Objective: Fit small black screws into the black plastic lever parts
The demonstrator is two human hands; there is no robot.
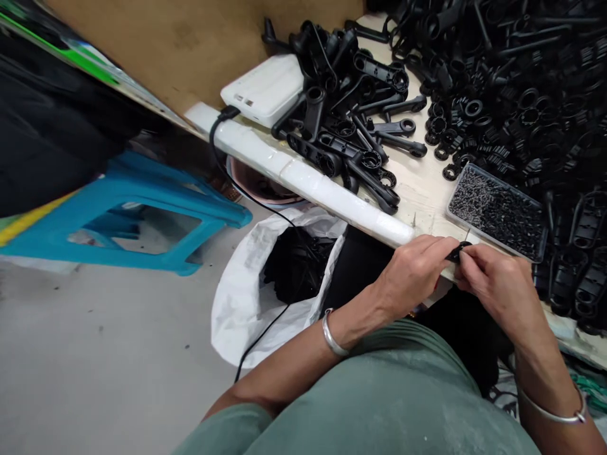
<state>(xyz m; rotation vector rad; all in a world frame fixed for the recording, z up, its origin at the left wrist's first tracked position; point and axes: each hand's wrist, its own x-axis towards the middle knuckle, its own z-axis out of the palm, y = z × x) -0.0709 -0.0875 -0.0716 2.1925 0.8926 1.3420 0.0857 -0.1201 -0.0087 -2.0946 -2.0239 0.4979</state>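
My left hand (pixel 415 272) and my right hand (pixel 502 284) meet at the table's front edge. Between their fingertips is a small black ring-shaped plastic part (pixel 458 251), mostly covered by the fingers. Both hands are closed on it. Just beyond them a clear plastic box (pixel 493 239) holds many tiny dark pieces, too small to name for certain. Black ring parts (pixel 473 109) lie heaped behind the box. Long black plastic arms (pixel 313 114) with round ends are piled to the left, and more black arms (pixel 590 218) lie at the far right.
A white device (pixel 265 88) with a black cable (pixel 229 114) plugged in sits near the white-taped table edge (pixel 341 201). Below the edge stands a white sack (pixel 237 303) with black pieces inside. A blue plastic stool (pixel 142 246) is on the floor at left.
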